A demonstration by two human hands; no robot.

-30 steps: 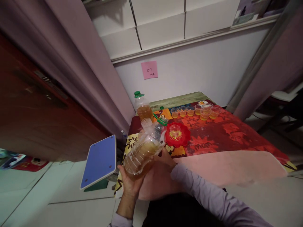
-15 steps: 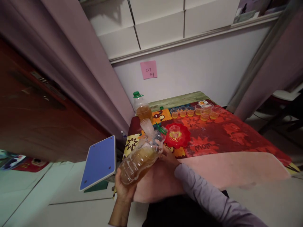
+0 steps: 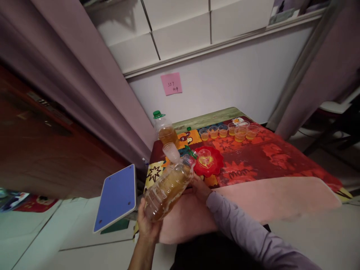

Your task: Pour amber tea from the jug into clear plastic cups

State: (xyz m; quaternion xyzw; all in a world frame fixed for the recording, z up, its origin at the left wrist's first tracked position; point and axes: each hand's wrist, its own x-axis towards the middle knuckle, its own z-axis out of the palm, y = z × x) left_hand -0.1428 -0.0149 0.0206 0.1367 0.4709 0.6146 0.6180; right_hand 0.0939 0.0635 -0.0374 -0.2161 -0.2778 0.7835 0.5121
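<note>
A large clear plastic bottle (image 3: 168, 191) of amber liquid is tilted over the front left of the table, its neck toward the red plate. My left hand (image 3: 148, 224) is wrapped round its base. My right hand (image 3: 199, 187) grips it near the neck; the bottle partly hides those fingers. Past the neck, a clear plastic cup (image 3: 204, 155) stands on the red scalloped plate (image 3: 218, 165). A green ring (image 3: 191, 151) shows by the bottle's mouth. Just behind the bottle is a stack of clear cups (image 3: 171, 152).
A second bottle (image 3: 167, 133) with a green cap stands at the back left. Several cups of yellowish liquid (image 3: 240, 134) are grouped at the back. A small green cap (image 3: 189, 128) lies near them. A blue-topped stool (image 3: 116, 197) is left of the table.
The bottle's neck has tipped slightly further toward the cup, and liquid has run up into its shoulder. Both hands keep their hold. The whole view has shifted a little.
</note>
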